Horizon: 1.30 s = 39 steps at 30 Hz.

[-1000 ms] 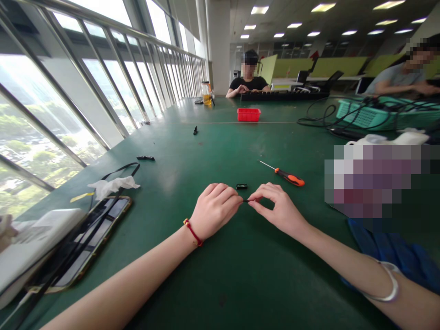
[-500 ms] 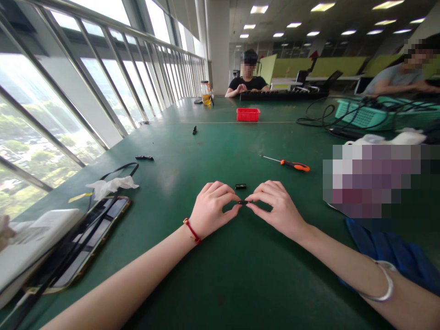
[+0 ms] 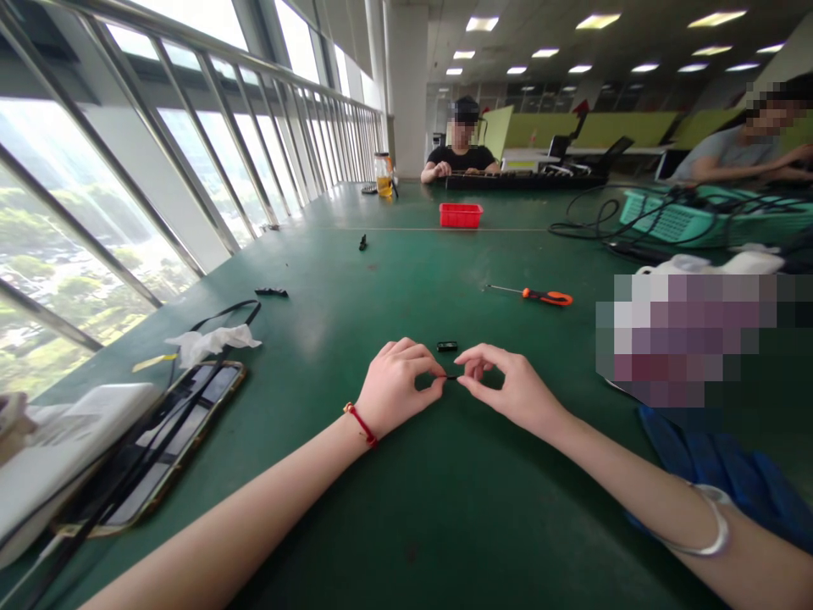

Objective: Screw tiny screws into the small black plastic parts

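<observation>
Between thumb and forefinger, my left hand (image 3: 401, 379) pinches one end of a small thin black piece (image 3: 452, 377), too small to name more closely. At the piece's other end is my right hand (image 3: 513, 378), its index finger lifted away from the thumb so a gap shows. The right thumb tip is close to the piece; whether it touches I cannot tell. Just beyond the fingertips, a small black rectangular part (image 3: 447, 346) lies on the green table (image 3: 406, 508).
An orange-handled screwdriver (image 3: 547, 297) lies ahead on the right. Farther off stands a red bin (image 3: 461, 215). To the left are a phone (image 3: 184, 449) and cables; at right, blue gloves (image 3: 717, 462) and a teal basket (image 3: 666, 219). Two people sit at the far side.
My right index finger has lifted off the small black piece and parted from the thumb. My left hand keeps its pinch. The whole view has shifted slightly.
</observation>
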{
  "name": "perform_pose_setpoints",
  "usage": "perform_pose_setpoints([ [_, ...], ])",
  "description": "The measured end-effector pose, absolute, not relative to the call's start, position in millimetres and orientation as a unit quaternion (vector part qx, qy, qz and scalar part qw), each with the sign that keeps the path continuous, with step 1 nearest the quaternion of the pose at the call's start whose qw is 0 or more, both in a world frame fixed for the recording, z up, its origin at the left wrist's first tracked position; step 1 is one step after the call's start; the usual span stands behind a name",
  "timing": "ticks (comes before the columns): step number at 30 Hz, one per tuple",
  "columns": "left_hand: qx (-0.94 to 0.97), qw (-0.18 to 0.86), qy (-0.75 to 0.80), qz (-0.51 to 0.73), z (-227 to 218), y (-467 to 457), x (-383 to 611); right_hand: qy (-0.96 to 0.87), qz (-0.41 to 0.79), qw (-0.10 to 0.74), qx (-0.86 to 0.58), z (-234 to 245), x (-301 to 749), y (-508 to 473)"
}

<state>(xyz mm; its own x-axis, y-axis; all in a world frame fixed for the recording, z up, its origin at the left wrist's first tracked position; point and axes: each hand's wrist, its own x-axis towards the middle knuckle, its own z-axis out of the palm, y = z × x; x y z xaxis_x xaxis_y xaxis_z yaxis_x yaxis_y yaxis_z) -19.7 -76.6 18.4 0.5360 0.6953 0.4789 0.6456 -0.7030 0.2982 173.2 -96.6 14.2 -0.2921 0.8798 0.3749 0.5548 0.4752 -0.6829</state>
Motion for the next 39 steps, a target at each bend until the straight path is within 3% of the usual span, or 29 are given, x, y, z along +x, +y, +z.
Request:
perform_pose_setpoints([
  [4, 0.866, 0.089, 0.398, 0.289, 18.9, -78.0, -17.3, -0.776, 0.223, 0.359, -0.467, 12.4, 169.0, -97.1],
  [17, 0.803, 0.304, 0.401, 0.319, 16.4, -73.1, -14.2, -0.631, 0.443, 0.42, -0.479, 7.0, 167.6, -89.3],
  [28, 0.836, 0.178, 0.394, 0.339, 15.9, -77.1, -12.1, -0.602, 0.482, 0.437, -0.463, 12.5, 167.3, -90.8],
  [39, 0.849, 0.123, 0.394, 0.329, 13.4, -77.1, -13.3, -0.637, 0.454, 0.425, -0.456, 5.6, 168.2, -87.8],
])
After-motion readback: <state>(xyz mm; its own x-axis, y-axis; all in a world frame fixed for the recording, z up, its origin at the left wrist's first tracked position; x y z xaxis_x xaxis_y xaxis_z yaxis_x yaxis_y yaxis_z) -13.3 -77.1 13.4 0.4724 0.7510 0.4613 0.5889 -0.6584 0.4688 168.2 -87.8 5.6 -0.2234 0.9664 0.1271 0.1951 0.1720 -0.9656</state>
